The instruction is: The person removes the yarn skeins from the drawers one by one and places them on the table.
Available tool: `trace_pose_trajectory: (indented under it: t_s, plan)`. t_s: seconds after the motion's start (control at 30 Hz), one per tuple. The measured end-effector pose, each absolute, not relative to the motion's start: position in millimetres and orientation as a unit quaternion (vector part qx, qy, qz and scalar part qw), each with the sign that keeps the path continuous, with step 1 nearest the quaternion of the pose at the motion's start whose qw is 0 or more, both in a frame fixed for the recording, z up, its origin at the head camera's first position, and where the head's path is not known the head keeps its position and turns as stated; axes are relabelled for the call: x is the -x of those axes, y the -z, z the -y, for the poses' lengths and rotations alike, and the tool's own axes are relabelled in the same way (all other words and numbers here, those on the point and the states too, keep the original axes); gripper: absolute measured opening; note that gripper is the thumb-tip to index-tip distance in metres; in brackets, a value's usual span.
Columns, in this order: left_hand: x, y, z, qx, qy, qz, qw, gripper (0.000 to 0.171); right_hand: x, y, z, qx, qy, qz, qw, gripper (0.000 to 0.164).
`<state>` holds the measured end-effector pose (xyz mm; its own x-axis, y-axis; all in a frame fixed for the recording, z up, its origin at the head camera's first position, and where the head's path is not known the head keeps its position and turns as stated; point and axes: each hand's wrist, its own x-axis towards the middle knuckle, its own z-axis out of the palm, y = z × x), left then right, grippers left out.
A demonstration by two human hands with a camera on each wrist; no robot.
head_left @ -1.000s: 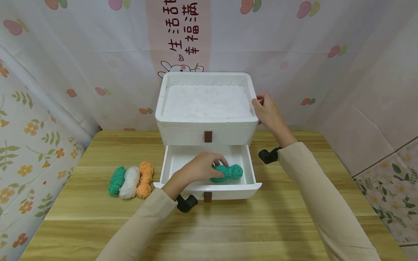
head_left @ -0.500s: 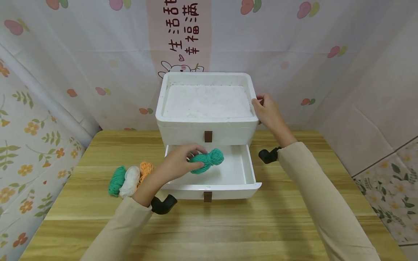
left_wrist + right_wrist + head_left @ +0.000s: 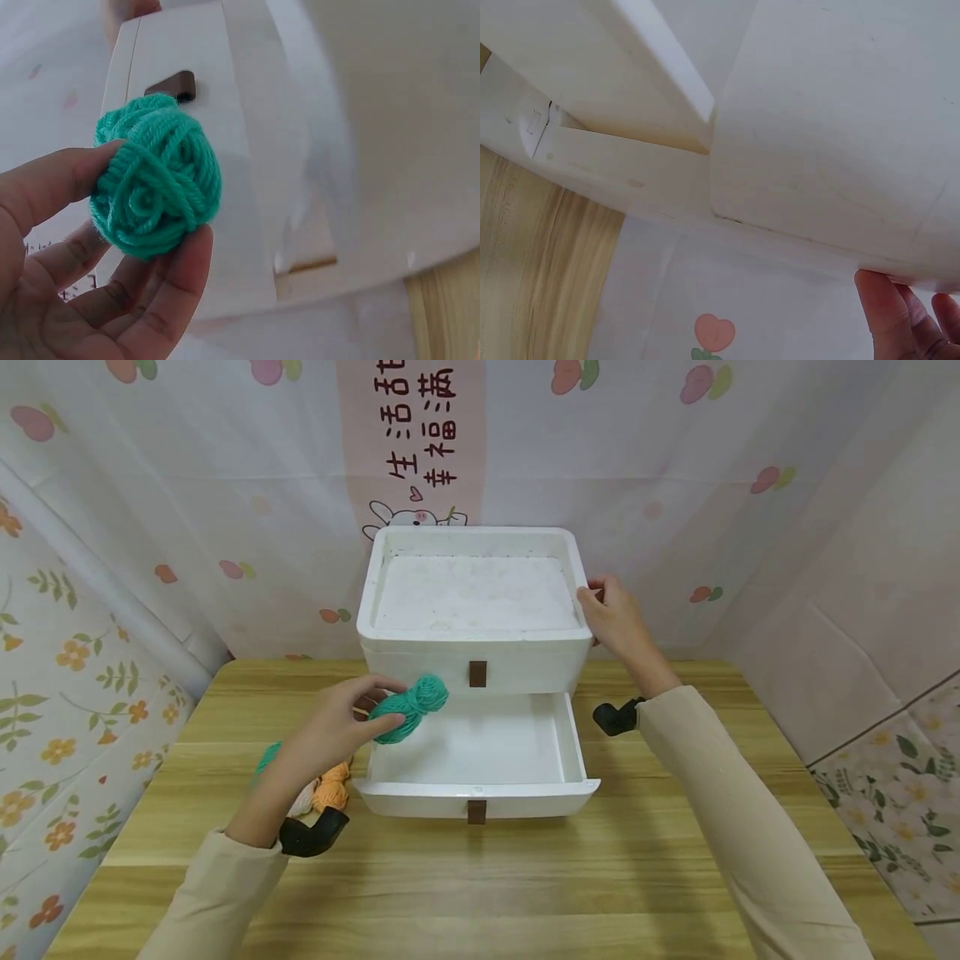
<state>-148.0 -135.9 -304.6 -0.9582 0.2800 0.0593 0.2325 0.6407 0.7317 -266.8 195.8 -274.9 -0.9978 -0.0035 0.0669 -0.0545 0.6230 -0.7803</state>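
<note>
My left hand [image 3: 337,714] pinches a green yarn skein [image 3: 411,708] between thumb and fingers, over the left side of the pulled-out lower drawer [image 3: 480,791]. In the left wrist view the skein [image 3: 157,180] shows end-on, its strands wound crosswise, in front of the white cabinet. The right hand [image 3: 617,618] grips the right top rim of the white two-drawer cabinet [image 3: 420,668]. From the right wrist, that hand's fingers [image 3: 885,304] show at the cabinet's edge. The bare floor of the lower drawer is visible.
Left of the drawer on the wooden table [image 3: 480,893], an orange skein [image 3: 332,789], a white skein [image 3: 303,800] and another green skein [image 3: 267,755] lie partly behind my left forearm. A patterned curtain [image 3: 660,460] hangs behind the cabinet.
My left hand has lifted the green yarn skein off the drawer floor and carried it left, to the drawer's left side. The right hand has stayed on the cabinet rim.
</note>
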Motion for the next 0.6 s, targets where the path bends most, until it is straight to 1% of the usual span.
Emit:
trace_pose_trajectory:
  t_s: [0.33,0.6]
  plan:
    - [136,308,182,-0.108,-0.383,-0.917,0.010,0.040,265,276,-193,-0.014,-0.433,0.901,0.031,0.052]
    - [130,321,229,-0.048,-0.366,-0.929,0.002,0.047,266,276,-193,-0.010,-0.435,0.900,0.025,0.053]
